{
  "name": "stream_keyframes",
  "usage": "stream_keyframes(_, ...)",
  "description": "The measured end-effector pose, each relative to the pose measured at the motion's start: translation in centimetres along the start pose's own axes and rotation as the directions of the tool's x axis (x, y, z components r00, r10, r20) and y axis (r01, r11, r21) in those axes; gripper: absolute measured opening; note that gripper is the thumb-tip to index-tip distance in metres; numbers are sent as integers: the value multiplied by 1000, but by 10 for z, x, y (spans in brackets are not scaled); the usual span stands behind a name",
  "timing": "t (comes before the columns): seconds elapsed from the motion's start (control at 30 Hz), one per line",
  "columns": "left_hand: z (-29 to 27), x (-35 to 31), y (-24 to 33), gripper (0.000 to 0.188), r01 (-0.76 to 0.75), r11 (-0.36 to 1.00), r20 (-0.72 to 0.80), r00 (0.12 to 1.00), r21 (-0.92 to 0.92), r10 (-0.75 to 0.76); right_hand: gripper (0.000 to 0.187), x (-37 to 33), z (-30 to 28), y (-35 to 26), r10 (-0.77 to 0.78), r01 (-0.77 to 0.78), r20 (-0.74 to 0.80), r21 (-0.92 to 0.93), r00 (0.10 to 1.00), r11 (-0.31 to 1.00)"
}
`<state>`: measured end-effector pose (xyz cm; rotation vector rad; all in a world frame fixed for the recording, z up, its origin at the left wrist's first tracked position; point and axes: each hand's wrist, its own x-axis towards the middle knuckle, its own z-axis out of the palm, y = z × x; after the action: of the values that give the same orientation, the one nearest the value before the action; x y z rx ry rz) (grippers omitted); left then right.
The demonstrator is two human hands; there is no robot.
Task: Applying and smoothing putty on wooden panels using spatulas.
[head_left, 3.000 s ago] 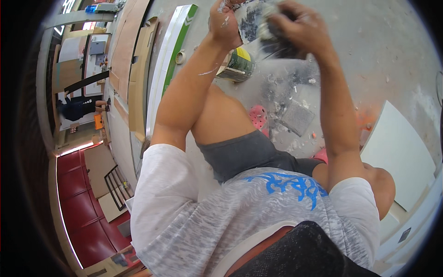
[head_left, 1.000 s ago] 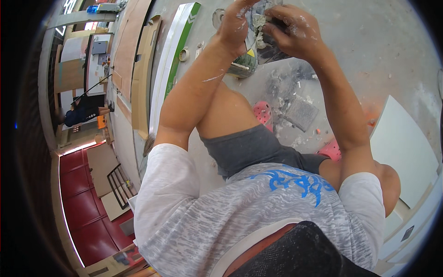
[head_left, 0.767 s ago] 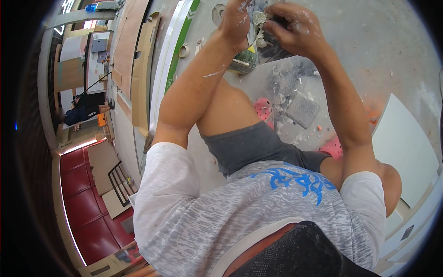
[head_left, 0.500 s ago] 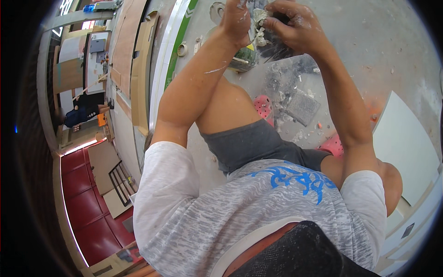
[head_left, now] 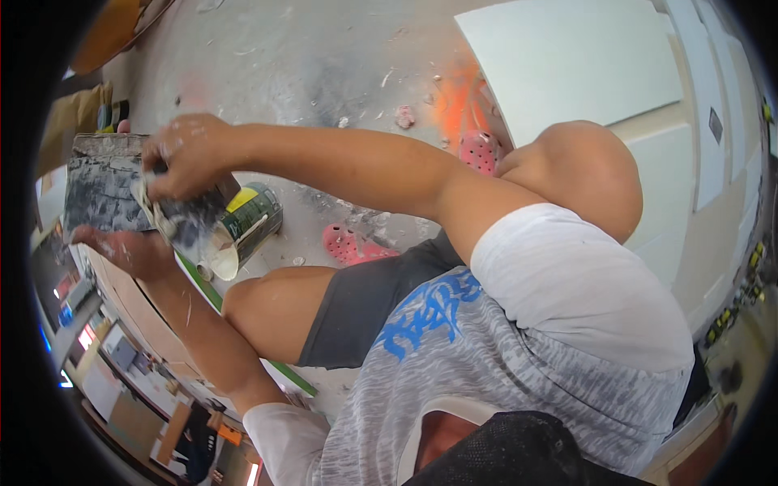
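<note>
At the far left my left hand (head_left: 130, 253) is closed at the lower edge of a dark, putty-smeared board (head_left: 105, 190). What it grips is hidden. Above it, my right hand (head_left: 190, 154) is slightly blurred, its fingers closed at a pale, putty-coated strip (head_left: 160, 217) that runs down toward the left hand. The strip's kind cannot be made out. White smears cover both hands. Just right of them a green tin (head_left: 258, 215) with a yellow patch lies tilted, its pale, putty-coated mouth (head_left: 223, 257) toward my left knee.
Pink clogs (head_left: 356, 247) are on my feet on the stained grey floor (head_left: 316, 73). Large white panels (head_left: 567, 65) lie at the right, beside orange paint marks (head_left: 462, 101). A small roll (head_left: 205, 272) sits near the tin. Another person (head_left: 198, 441) is at the lower left.
The view has swung to the right, so my hands now appear at the far left. My right arm stretches across me, and the dark board shows beside both hands.
</note>
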<state>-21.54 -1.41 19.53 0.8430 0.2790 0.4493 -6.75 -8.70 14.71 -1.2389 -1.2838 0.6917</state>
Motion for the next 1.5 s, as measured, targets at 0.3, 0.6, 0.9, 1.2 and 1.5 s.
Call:
stream_keyframes(0.3,52,3,14,105,101,946,-311,951,309,-1,31,-2,-64,-2,-228,260,191,-164,955,951)
stream_keyframes(0.6,6,1,-2,41,37,872,-174,983,488,56,40,9,-40,46,-185,278,263,-385,947,880)
stream_keyframes(0.9,33,16,-23,16,-178,946,-188,954,272,234,23,-16,-34,-28,-129,143,76,-221,989,965)
stream_keyframes(1.2,-3,24,4,27,125,803,-461,864,583,200,26,1,-37,-15,-353,353,32,-187,935,917)
stream_keyframes(1.5,-34,33,-24,29,-50,690,-64,988,722,138,30,4,-19,-7,89,-54,-138,242,986,969)
